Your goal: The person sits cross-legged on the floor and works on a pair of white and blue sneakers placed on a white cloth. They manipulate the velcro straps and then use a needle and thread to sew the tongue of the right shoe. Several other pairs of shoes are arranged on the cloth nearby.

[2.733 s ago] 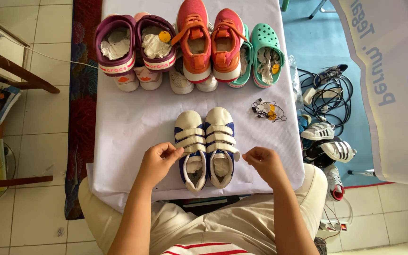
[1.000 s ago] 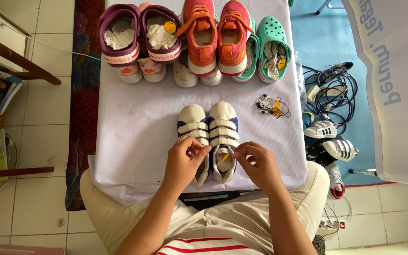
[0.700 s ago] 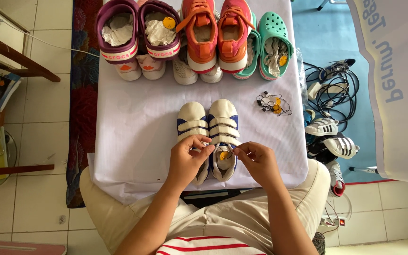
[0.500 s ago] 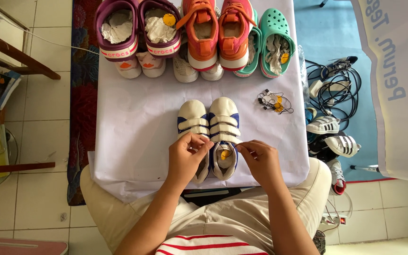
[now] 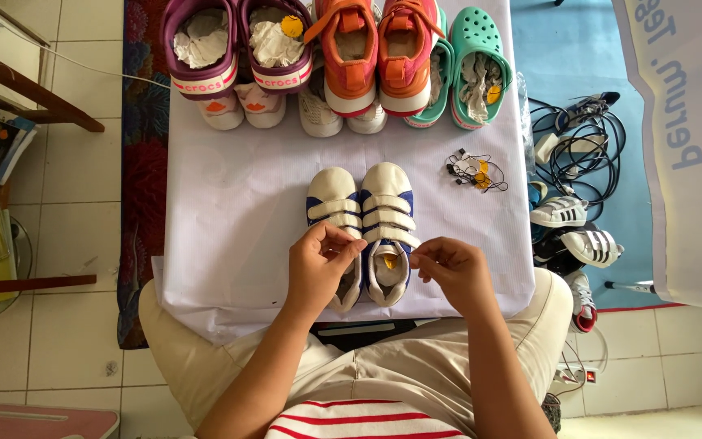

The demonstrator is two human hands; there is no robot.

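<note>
Pair of white-and-blue strap shoes (image 5: 363, 232) at the near middle of the table (image 5: 229, 203), heels toward the body. Left hand (image 5: 318, 268) on the left shoe's collar, fingers curled and pinched at the rear strap. Right hand (image 5: 452, 272) just beside the right shoe's opening, fingertips pinched together, apparently on a thin string; too small to confirm. Small yellow tag (image 5: 389, 262) inside the right shoe, between both hands.

Risks, as judgement:
- Thin string, small pinch: easily slipped out of the fingertips, tag then dropped deep into the shoe.
- Shoes close to the near table edge: a tug toward the body could drag one off into the lap.
- White paper table cover loose and creased at the near edge: could shift along with the shoes.
- Spare tag bundle (image 5: 474, 169) near the right edge: easily knocked off by an elbow.

Count:
- Strap shoes: 2.
- Purple clogs (image 5: 237, 45): 2, stuffed with paper.
- Orange sneakers (image 5: 375, 49): 2.
- Green clogs (image 5: 461, 69): 2.
- White shoes partly hidden under the far row: at least 4 toes/heels visible, exact number unclear.
- Tag bundles: 1.
- Striped sneakers (image 5: 574, 232) on the floor, right: at least 3.
- Cable tangle (image 5: 578, 142): 1.
</note>
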